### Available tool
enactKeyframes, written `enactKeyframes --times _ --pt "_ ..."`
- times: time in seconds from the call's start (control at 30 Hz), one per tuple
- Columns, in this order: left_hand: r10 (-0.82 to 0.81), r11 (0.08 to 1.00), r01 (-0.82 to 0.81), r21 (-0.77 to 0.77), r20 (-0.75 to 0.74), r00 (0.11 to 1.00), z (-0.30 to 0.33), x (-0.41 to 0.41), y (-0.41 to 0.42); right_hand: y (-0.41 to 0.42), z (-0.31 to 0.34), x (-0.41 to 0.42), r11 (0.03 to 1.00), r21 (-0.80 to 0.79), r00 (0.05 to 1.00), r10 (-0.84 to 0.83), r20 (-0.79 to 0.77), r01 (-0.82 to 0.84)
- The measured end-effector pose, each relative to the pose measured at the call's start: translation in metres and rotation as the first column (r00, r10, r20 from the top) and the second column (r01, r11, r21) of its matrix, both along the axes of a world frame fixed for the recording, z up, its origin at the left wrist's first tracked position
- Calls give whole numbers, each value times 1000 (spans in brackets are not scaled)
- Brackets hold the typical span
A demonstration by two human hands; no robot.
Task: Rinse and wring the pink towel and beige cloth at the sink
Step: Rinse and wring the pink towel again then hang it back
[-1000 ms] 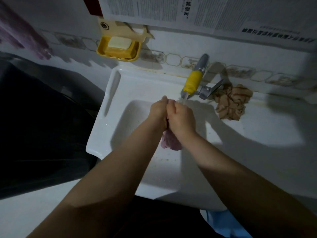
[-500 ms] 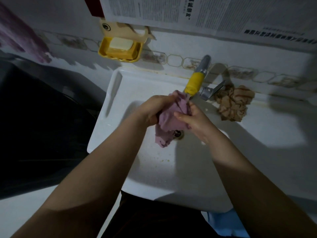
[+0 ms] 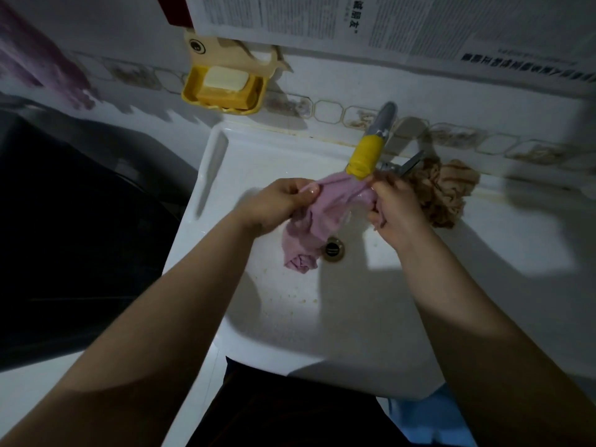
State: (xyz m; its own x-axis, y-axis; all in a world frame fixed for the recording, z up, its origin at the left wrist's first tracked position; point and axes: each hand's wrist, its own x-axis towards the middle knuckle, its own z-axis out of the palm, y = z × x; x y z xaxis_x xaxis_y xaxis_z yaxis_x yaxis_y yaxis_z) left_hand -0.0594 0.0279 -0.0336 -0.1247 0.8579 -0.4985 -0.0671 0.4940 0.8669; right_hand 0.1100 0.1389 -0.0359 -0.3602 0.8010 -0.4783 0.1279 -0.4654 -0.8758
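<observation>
I have the pink towel (image 3: pixel 325 211) stretched under the yellow-tipped tap (image 3: pixel 364 158) at frame centre, left hand (image 3: pixel 277 204) and right hand (image 3: pixel 398 209) each pinching an end; beige cloth (image 3: pixel 442 191) sits bunched on the sink (image 3: pixel 290 343) ledge right, partly behind my right hand

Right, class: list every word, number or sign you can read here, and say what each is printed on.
"朋友": end of a bold headline on the newspaper on the wall; its first characters are cut off.
Newspaper columns and the second bold headline at right: too blurred to read.
Soap dish: a round mark, no letters.
</observation>
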Motion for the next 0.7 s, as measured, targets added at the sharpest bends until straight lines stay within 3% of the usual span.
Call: enactKeyframes --times 0.03,0.1,0.17,0.27,0.33,0.4,0.47,0.53,0.63,0.67,0.7 --pt "163 987 -162 -13 75 984 -7 8 -1 1 0 -2 1000 -2 999 4 34 -4" --pt "408 910 -407 -82 0 913 -17 27 5 -9 -2 -9 986 137 983 70 167 -93" --pt "523 845 -513 -154 31 852 -20 40 14 -36 -8 -19 908 349 956 147 253 -232" --pt "579 810 -532 -246 199 791 -11 63 24 -62 -10 -33 780 505 885 131 447 -371" --pt "628 770 -561 -303 211 749 -8 78 29 -40 -8 -38 801 494 844 25 536 -338" --pt "614 767 -571 -293 77 786 -7 81 35 -25 -10 -39 831 467 808 -37 588 -301" --pt "565 789 -571 -226 -97 820 -8 66 38 -41 -17 -42 816 519 858 -58 511 -254" --pt "377 872 -443 -206 -294 878 -12 57 38 -58 -19 -47 780 562 870 -46 491 -276" --pt "549 815 -554 -169 -80 832 -9 69 34 -31 -18 -48 856 448 820 -52 571 -258" --pt "608 766 -591 -253 -11 794 -4 74 35 -23 -17 -47 889 399 827 -44 561 -224" --pt "604 770 -589 -245 -14 797 -2 72 37 -24 -16 -48 907 376 845 -43 532 -190"
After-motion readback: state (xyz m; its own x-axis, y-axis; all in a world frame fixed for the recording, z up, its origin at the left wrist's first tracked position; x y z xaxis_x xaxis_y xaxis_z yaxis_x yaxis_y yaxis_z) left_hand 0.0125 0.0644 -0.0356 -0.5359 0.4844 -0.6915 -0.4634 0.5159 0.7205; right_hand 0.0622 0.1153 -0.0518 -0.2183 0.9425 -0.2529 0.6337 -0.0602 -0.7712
